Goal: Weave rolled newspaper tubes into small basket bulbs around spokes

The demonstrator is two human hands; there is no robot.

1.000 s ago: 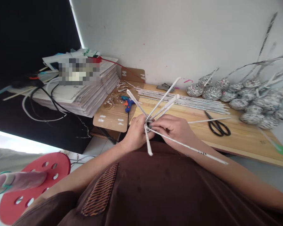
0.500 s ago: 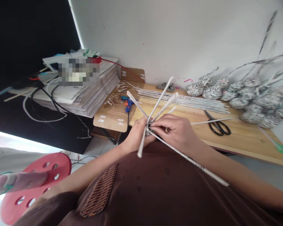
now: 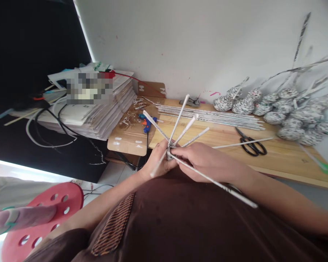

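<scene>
A small woven paper piece [image 3: 170,152] with several paper rods fanning out from it is held above my lap. My left hand [image 3: 156,160] is wrapped round its left side. From the right, my right hand [image 3: 202,160] presses its fingertips against the piece. One long rod [image 3: 218,184] slants down to the right, in front of my right hand. Another rod [image 3: 178,120] points up toward the wall. Behind my right hand a rod [image 3: 242,143] sticks out over the table. The underside of the piece is hidden by my fingers.
On the wooden table [image 3: 286,160] lie black scissors [image 3: 252,146], a row of paper rods [image 3: 207,117] and a blue glue gun [image 3: 148,124]. Gourd-shaped woven pieces [image 3: 243,104] stand at the right. A paper stack [image 3: 109,120] is at the left, above a red stool [image 3: 52,214].
My right hand has turned flatter and its fingers have moved slightly down-left at the woven piece. The rods have tilted a little, and the view has shifted slightly.
</scene>
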